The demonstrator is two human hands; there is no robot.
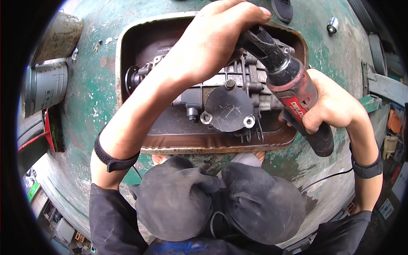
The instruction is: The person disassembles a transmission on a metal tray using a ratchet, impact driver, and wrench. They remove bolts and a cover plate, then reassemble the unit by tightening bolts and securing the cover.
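A: ok so what are the hands doing here?

B: Right hand [327, 106] is wrapped round the grip of a red-and-black power tool [293, 87], its forearm coming up from the lower right. Left hand [214, 44] is arched over the tool's black head, wrist bent, forearm slanting in from the lower left. Those fingertips are mostly hidden, so can't honestly tell if they're pinching anything.

A: and where's the tool sitting?

B: Slanted over the right side of a metal casing [197, 95], head up and left, butt end nearer the person. The casing lies in a brown tray [191, 149] on the green floor [91, 117].

A: anything in the way?

B: Yeah, the left forearm and hand block a good bit of the casing, and the tool hides some of its right side.

A: counts?

B: One tool, one casing, one tray. One round dark cover [227, 110] with three lugs. Two wrist straps [366, 169], two big containers [49, 85] off left, one dark shoe [282, 9] past the tray, one small cylinder [333, 24] far right.
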